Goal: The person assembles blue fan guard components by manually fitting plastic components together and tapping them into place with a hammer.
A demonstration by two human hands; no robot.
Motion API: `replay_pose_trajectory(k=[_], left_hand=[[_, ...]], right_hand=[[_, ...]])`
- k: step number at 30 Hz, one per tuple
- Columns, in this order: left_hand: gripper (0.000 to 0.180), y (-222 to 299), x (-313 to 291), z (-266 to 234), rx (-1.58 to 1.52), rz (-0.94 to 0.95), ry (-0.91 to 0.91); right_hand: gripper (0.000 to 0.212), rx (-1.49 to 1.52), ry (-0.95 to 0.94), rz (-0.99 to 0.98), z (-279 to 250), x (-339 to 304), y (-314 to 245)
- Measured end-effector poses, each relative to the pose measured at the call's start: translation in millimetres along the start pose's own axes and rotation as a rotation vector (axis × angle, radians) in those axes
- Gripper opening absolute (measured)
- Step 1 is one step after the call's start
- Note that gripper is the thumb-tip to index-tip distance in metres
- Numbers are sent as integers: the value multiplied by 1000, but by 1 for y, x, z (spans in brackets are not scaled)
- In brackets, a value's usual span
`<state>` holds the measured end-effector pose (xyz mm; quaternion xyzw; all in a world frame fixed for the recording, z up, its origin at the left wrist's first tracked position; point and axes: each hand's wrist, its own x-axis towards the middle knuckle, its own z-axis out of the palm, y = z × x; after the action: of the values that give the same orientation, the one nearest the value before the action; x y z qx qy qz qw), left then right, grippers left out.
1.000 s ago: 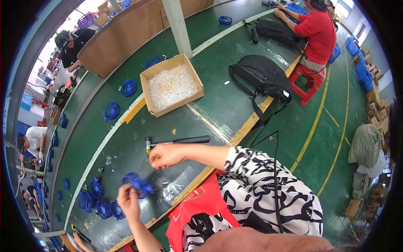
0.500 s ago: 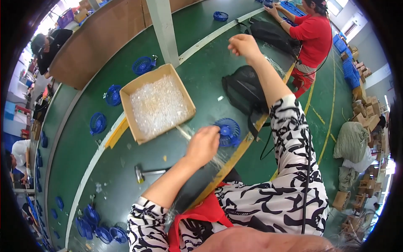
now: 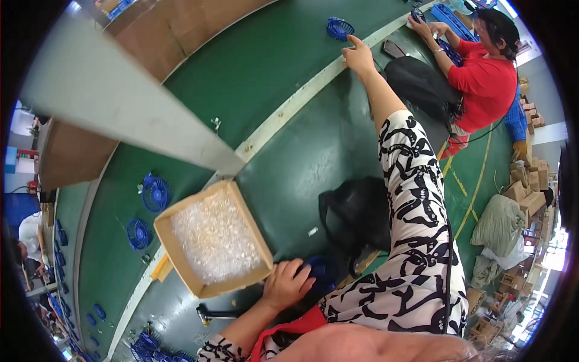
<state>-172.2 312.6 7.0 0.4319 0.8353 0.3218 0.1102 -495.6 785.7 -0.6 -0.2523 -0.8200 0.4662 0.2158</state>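
My right arm stretches far out across the green conveyor's white edge. My right hand (image 3: 359, 58) has its index finger extended, the tip at or very near the rim of a blue round slatted fan part (image 3: 339, 28). My left hand (image 3: 286, 286) is low in front, beside a cardboard box (image 3: 266, 260) of small clear plastic pieces (image 3: 214, 238). Its fingers are bent and apart, with the tips near another blue fan part (image 3: 321, 274), which lies in shadow, partly hidden by my sleeve. Whether they touch it is unclear.
A black bag (image 3: 356, 211) lies under my right arm. A hammer (image 3: 205, 315) is near my left forearm. A grey post (image 3: 139, 108) rises at left. More blue fan parts (image 3: 155, 193) sit on the conveyor. A person in red (image 3: 485, 84) works at far right.
My right hand has reached farther forward, to the blue fan part on the conveyor. The view has shifted, so the post looms larger and the box appears lower. My left hand now sits beside the box.
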Motion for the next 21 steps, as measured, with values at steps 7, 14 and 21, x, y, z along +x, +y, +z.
replay_pose_trajectory(k=[7,14,21], left_hand=[[37,2,-2,0,-11,13,-84],[45,-2,-12,9,-12,-21,-68],[31,-2,10,17,-200,25,91]], right_hand=[[63,52,-97,269,7,54,3],[35,672,-70,293,18,60,31],[26,984,-93,161,-122,20,22]])
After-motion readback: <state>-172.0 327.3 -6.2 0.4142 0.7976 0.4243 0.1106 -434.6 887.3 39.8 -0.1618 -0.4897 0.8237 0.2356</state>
